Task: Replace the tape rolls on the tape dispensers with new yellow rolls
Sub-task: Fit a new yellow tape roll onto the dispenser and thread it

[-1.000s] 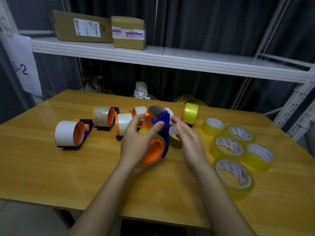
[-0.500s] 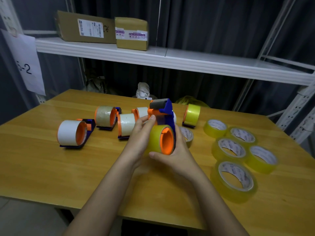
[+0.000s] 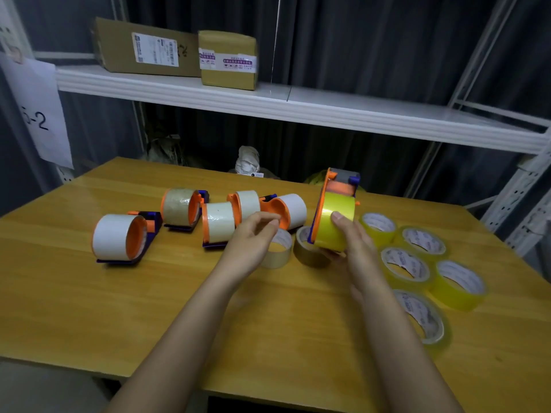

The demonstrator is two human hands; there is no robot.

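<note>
The left hand (image 3: 253, 236) has let go and now hangs loosely curled, empty, over the bench (image 3: 119, 308), while the right hand (image 3: 351, 242) alone grips the dispenser (image 3: 334, 204) with its new yellow roll (image 3: 335, 216) and carries it rightward, apparently finished.

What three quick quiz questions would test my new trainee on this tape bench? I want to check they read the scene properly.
1. True or false: the right hand grips the dispenser with the yellow roll.
2. How many loose yellow rolls lie flat at the table's right?
3. Is the left hand A) holding a roll or B) holding nothing?

Key: 1 true; 2 five, the nearest; 3 B.
</note>
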